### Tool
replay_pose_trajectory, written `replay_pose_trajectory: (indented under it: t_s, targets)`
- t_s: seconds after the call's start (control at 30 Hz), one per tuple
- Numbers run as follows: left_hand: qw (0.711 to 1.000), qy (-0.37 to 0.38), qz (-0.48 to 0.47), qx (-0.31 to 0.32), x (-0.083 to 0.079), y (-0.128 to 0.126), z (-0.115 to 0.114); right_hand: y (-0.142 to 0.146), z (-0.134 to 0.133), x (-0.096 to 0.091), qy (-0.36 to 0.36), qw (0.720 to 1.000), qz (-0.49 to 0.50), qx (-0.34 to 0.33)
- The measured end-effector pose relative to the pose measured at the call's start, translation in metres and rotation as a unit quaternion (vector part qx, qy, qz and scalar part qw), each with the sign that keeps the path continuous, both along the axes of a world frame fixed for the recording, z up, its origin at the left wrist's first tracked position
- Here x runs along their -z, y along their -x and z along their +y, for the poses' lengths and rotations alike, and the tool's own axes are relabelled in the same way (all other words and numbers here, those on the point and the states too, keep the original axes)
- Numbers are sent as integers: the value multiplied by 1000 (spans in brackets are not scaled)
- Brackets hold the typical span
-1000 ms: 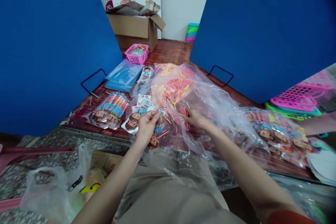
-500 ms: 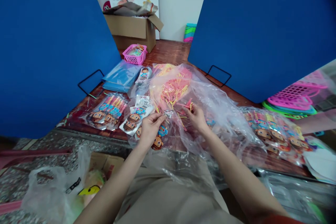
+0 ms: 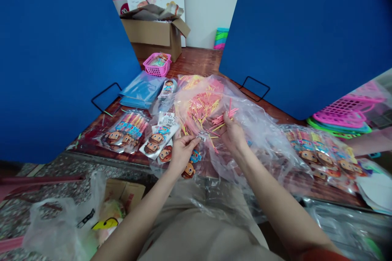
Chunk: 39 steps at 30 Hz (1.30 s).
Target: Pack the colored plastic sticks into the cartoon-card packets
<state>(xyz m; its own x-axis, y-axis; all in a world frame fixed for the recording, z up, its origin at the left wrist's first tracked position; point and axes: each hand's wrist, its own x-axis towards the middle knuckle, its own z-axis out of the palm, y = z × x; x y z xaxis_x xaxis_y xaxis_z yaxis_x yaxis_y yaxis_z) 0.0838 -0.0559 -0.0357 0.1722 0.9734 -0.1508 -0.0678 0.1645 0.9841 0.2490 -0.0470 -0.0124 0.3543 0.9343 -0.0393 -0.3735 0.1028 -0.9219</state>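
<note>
My left hand (image 3: 181, 151) pinches the top edge of a small clear packet (image 3: 192, 158) printed with a cartoon monkey face, holding it over the table's near edge. My right hand (image 3: 233, 134) is closed on a small bunch of pink sticks (image 3: 223, 116), lifted above a big clear plastic bag (image 3: 254, 126). Inside that bag lies a heap of loose pink and yellow sticks (image 3: 202, 106). The two hands are close together, a few centimetres apart.
Filled monkey packets lie at the left (image 3: 128, 130) and in a pile at the right (image 3: 318, 151). A blue sleeve stack (image 3: 142, 89), a pink basket (image 3: 157, 64) and a cardboard box (image 3: 154, 32) stand behind. Blue screens (image 3: 61, 57) flank the wooden table (image 3: 199, 62). Stacked baskets (image 3: 346, 116) sit far right.
My right hand has gathered pink sticks from the heap and lifted them up and back towards the packet. My left hand has drifted a little right and down with the packet.
</note>
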Motion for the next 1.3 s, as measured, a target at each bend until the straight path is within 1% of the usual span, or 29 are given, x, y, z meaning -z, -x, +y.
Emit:
replay_pose_trajectory:
  t_s: [0.13,0.27,0.33,0.4,0.5,0.63,0.7,0.87,0.93,1.1,1.23,1.3]
  targets:
    - [1000,0,-7,-1,1,-4,-1,18,-6,-19,-53,998,-29,-21]
    - [1000,7,-7,-5,3,-6,-1,22,-8,-30,-82,995,-53,15]
    - [1000,7,-6,-5,3,-6,-2,21,-8,-33,-81,994,-66,26]
    - [1000,7,-9,-5,2,-7,-2,21,-8,-32,-71,994,-87,9]
    - [1000,5,-18,-4,2,-7,-2,25,-10,-25,-62,992,-104,-27]
    - [1000,-3,-26,1,4,-7,0,27,-15,-14,-49,989,-136,-38]
    - [999,-2,-32,2,4,-8,1,26,-16,-11,-39,986,-152,-60]
    - [999,-1,-35,6,0,-10,2,21,-20,-9,-62,984,-111,-126]
    - [999,-2,-38,8,-3,-11,3,21,-22,-10,-65,984,-102,-132]
    - [998,8,-63,-4,-6,-12,3,22,-21,-11,-31,980,-119,-154]
    - [997,17,-70,-10,-6,-12,5,22,-17,-6,-34,990,-53,-126]
    - [997,17,-77,-16,-4,-13,6,21,-17,-6,-39,992,-60,-105]
